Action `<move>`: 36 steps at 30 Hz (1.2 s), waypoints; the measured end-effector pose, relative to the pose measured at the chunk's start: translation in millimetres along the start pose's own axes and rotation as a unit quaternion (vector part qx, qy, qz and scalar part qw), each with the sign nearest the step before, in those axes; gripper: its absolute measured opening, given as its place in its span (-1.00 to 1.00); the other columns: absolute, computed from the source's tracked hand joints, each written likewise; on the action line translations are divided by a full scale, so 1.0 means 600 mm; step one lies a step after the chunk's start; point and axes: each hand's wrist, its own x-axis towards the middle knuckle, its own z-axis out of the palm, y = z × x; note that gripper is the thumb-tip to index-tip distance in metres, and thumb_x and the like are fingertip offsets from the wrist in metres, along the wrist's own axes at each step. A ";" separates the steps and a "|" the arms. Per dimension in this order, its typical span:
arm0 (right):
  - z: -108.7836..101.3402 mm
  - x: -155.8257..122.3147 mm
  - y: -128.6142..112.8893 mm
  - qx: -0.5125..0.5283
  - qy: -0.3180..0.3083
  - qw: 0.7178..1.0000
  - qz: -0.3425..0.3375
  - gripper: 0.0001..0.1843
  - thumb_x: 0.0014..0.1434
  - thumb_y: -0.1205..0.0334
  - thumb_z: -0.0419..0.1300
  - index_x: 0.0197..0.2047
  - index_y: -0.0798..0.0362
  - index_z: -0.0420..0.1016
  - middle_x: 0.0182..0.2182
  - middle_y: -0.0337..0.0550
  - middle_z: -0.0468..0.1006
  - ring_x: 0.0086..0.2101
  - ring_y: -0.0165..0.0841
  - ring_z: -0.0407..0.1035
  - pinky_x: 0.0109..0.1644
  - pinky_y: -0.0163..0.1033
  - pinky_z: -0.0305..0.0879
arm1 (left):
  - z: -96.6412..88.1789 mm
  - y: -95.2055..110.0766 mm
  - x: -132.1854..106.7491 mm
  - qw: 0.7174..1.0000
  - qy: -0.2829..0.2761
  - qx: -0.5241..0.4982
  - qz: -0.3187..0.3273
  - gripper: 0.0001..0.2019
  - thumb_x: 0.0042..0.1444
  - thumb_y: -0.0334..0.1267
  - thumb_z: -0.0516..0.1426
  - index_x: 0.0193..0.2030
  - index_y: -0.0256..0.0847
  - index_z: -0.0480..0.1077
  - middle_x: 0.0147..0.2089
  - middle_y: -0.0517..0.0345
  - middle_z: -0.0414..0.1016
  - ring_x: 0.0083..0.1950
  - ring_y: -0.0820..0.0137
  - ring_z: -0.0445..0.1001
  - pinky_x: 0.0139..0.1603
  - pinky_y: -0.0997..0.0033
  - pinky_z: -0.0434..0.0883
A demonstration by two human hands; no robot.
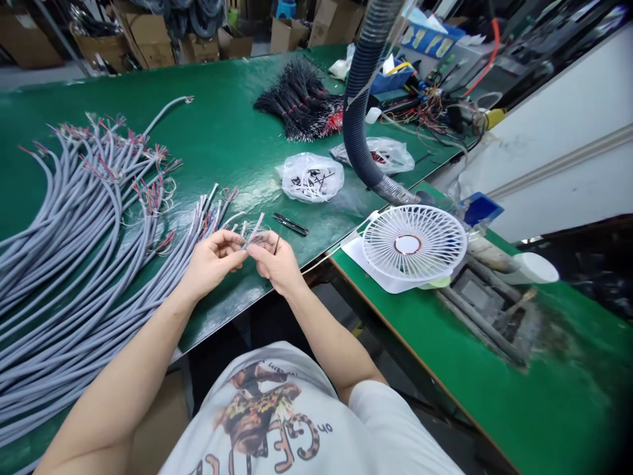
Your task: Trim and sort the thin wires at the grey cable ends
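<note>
My left hand [213,262] is closed, with thumb and fingers pinching the stripped end of a grey cable near the table's front edge. Fine bare strands [258,239] fan out between my two hands. My right hand [277,265] meets the left and pinches these strands with thumb and forefinger. A thin dark rod [277,240] sticks up between its fingers; I cannot make out its kind. Just beyond lie small black thread snips [291,224]. To the left, grey cables [123,310] with stripped ends run in a thick bundle beneath my left forearm.
Clear plastic bags of small parts [312,178] sit beyond the snips. Bundled black wires [299,99] lie farther back. A ribbed black duct hose [357,125] hangs down at the right, beside a white fan [414,243] on a lower green bench [395,343].
</note>
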 end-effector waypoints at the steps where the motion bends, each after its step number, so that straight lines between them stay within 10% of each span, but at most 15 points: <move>1: 0.005 0.002 0.000 0.018 0.003 1.000 -0.009 -0.60 -0.17 0.05 0.41 -0.38 0.06 0.33 -0.66 -0.46 0.34 -0.78 -0.65 -0.02 -0.73 -0.42 -0.15 | 0.001 0.001 0.000 1.000 0.002 -0.002 0.003 -0.74 -0.12 -0.25 0.31 -0.30 -0.26 0.38 -0.53 0.29 0.35 -0.53 0.53 0.36 -0.52 0.57 0.31; 10: 0.026 0.000 -0.011 -0.020 -0.012 0.995 -0.101 -0.78 -0.03 0.13 0.31 -0.47 0.07 0.40 -0.69 -0.43 0.31 -0.76 -0.62 0.08 -0.69 -0.43 -0.04 | 0.001 -0.001 -0.001 0.994 0.078 0.001 0.080 -0.78 -0.11 -0.17 0.32 -0.34 -0.22 0.47 -0.38 0.21 0.43 -0.35 0.46 0.39 -0.26 0.46 0.36; 20: 0.040 0.005 -0.006 0.094 -0.031 0.994 -0.056 -0.81 -0.07 0.20 0.29 -0.45 0.08 0.36 -0.61 -0.36 0.46 -0.76 -0.62 0.12 -0.72 -0.47 -0.14 | 0.001 0.004 0.001 0.984 0.101 -0.134 0.063 -0.85 -0.09 -0.23 0.22 -0.47 -0.21 0.33 -0.45 0.24 0.30 -0.45 0.51 0.25 -0.39 0.50 0.25; 28: 0.039 0.014 -0.011 0.162 -0.037 0.986 -0.008 -0.88 -0.07 0.35 0.18 -0.44 0.06 0.27 -0.65 -0.41 0.38 -0.75 -0.62 0.07 -0.75 -0.50 -0.22 | -0.002 0.005 -0.009 0.967 0.006 0.123 0.225 -0.87 -0.05 -0.31 0.25 -0.51 -0.19 0.38 -0.44 0.18 0.29 -0.33 0.40 0.28 -0.23 0.37 0.28; 36: 0.043 0.009 -0.018 0.320 -0.048 0.945 0.039 -0.89 0.15 0.34 0.12 -0.37 0.05 0.21 -0.54 -0.39 0.41 -0.74 -0.65 -0.02 -0.73 -0.51 -0.20 | -0.013 -0.001 0.001 0.966 -0.061 -0.218 0.127 -0.79 0.04 -0.22 0.26 -0.42 -0.24 0.32 -0.37 0.18 0.46 -0.58 0.61 0.23 -0.51 0.54 0.21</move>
